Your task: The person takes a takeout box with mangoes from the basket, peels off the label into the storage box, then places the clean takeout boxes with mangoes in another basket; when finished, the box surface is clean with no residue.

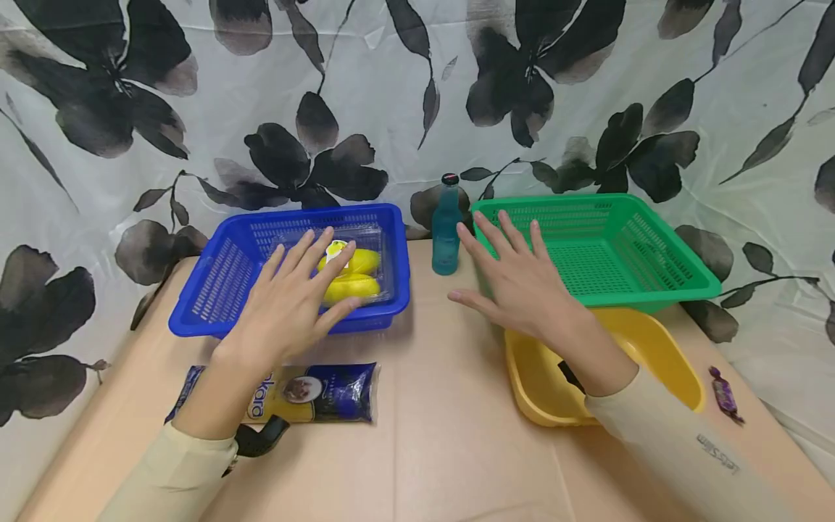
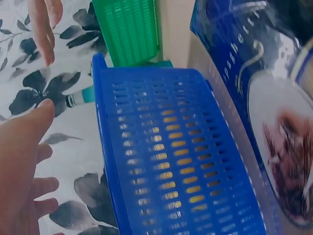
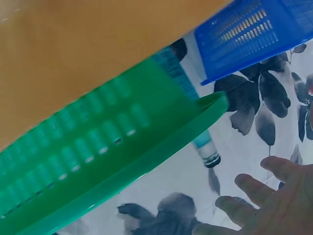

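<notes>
My left hand (image 1: 287, 301) is held with fingers spread over the front of the blue basket (image 1: 189, 324). Inside that basket, a clear plastic tray holds yellow fruit-like pieces (image 1: 355, 288), partly covered by the hand. My right hand (image 1: 522, 283) hovers with spread fingers by the left end of the green basket (image 1: 600, 290) and holds nothing. Between the two baskets stands a teal bottle (image 1: 446, 232) with a dark cap. Below my left wrist lies a blue and yellow spaghetti packet (image 1: 342, 395), partly hidden by the forearm.
A yellow basin (image 1: 535, 406) sits in front of the green basket, under my right forearm. Near the table's right edge lies a purple wrapped candy (image 1: 724, 395). A white cloth with dark flowers (image 1: 417, 87) hangs behind the table (image 1: 450, 449).
</notes>
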A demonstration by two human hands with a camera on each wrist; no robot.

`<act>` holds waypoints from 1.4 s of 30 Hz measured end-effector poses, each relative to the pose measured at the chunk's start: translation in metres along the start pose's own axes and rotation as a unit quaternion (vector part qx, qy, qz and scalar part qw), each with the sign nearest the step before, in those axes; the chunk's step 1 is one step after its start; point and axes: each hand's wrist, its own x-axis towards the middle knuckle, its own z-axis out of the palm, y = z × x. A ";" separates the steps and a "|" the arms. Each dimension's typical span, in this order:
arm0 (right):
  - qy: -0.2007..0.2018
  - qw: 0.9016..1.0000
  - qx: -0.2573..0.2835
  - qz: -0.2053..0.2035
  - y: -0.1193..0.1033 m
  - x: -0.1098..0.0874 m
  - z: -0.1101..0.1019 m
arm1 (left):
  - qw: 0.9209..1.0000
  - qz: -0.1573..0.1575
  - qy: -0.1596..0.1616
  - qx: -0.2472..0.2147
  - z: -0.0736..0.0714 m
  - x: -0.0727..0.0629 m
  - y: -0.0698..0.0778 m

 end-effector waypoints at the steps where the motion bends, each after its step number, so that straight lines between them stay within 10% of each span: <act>1: -0.001 1.000 0.001 -0.001 -0.002 0.002 0.000 | 1.000 -0.001 -0.001 0.000 0.000 0.000 -0.001; 24: -0.078 0.995 0.047 -0.045 -0.069 0.055 0.010 | 0.995 -0.076 -0.049 -0.042 0.000 -0.007 -0.059; 42: -0.148 0.984 0.095 -0.039 -0.078 0.075 0.032 | 0.968 -0.150 -0.113 -0.166 0.008 -0.001 -0.109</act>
